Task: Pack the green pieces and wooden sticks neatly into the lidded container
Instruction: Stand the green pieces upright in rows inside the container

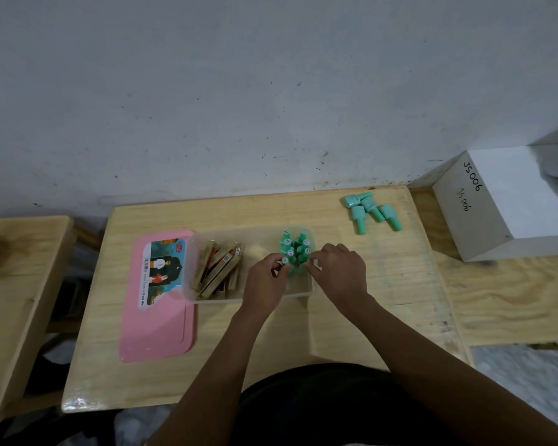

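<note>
A clear plastic container stands on the wooden table. Several wooden sticks lie slanted in its left half. Several green pieces stand upright in two rows in its right half. My left hand pinches the nearest green piece of the left row. My right hand touches the near end of the right row with its fingertips. Several more green pieces lie loose at the table's far right corner. The pink lid lies flat to the left of the container, partly under it.
A white box marked JS 006 sits on a plywood surface to the right. Another wooden table stands at the left. A grey wall runs behind the table. The table's near edge is close to my body.
</note>
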`<move>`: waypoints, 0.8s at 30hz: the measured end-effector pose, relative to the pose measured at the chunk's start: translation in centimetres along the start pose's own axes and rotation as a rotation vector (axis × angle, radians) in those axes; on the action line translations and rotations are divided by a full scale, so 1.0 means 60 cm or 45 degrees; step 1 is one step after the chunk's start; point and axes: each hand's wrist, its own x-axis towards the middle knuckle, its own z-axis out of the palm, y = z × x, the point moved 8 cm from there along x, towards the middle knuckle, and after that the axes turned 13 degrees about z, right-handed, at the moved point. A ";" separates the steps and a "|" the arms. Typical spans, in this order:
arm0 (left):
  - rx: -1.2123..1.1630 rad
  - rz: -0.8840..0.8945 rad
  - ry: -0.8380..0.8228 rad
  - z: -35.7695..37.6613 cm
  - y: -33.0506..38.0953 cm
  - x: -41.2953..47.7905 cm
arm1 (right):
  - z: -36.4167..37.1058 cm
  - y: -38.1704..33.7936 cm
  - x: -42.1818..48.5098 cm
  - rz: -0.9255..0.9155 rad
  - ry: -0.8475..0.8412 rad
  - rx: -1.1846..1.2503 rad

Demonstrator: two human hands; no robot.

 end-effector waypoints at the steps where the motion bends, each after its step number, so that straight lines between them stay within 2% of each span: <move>1: 0.013 0.005 -0.006 0.003 0.000 0.000 | 0.000 0.001 0.000 0.010 -0.003 0.018; 10: 0.106 0.012 -0.058 0.026 -0.011 0.001 | 0.007 0.009 0.001 0.063 -0.060 0.103; 17: 0.148 0.004 -0.005 0.023 -0.001 0.002 | 0.009 0.015 0.000 0.090 -0.081 0.140; 24: 0.171 -0.036 0.001 0.024 0.002 -0.002 | 0.016 0.020 -0.002 0.088 -0.193 0.213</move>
